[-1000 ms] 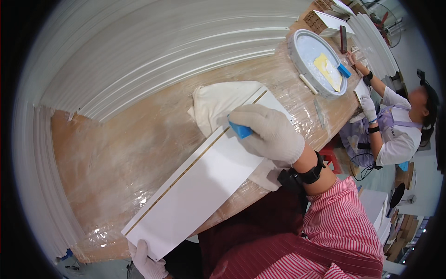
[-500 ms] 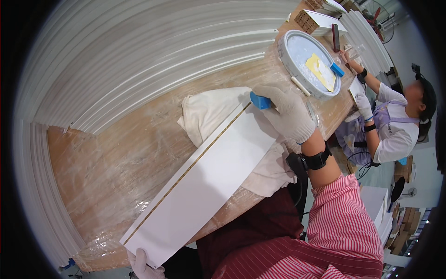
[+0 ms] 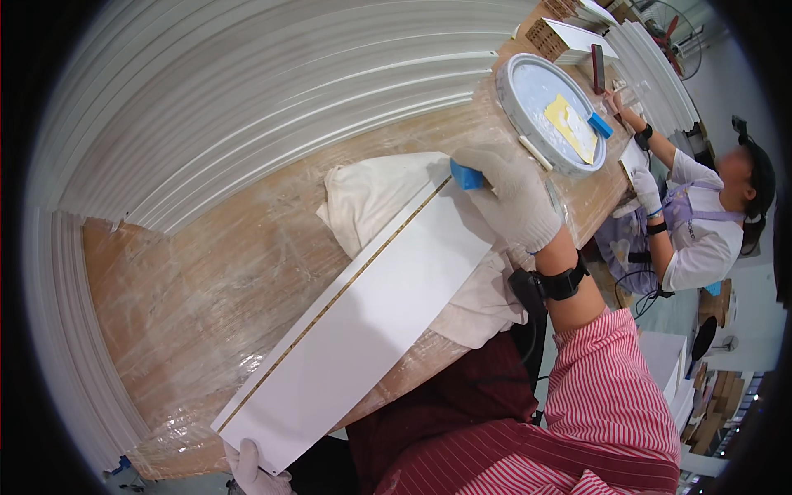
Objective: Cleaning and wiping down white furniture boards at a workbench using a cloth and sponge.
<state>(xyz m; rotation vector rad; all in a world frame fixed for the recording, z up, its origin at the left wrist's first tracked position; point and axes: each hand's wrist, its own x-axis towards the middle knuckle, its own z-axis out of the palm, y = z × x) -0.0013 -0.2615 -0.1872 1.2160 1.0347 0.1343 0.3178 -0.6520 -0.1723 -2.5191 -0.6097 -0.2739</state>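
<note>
A long white board (image 3: 355, 326) lies slantwise across the table, with a narrow brown groove (image 3: 334, 304) running along its far side. My left hand (image 3: 254, 470), in a pale glove, is closed on the board's near left end, thumb on top and the other fingers hidden below. At the board's far right end, my gloved right hand (image 3: 516, 202) grips a small blue block (image 3: 467, 175) beside the end of the groove. The block's lower edge is close to the board; whether they touch, I cannot tell. A cream cloth (image 3: 371, 198) lies partly under the board.
Long white panels (image 3: 272, 99) are stacked along the table's far and left sides. A round grey tub lid (image 3: 516, 111) holds white paste, a yellow sheet (image 3: 569, 128) and a blue piece (image 3: 600, 124). On the right a co-worker (image 3: 701, 214) works at the wooden table (image 3: 223, 280).
My right hand and the blue block have shifted very slightly to the right at the board's end, and the block's angle has changed a little. My left hand keeps its hold.
</note>
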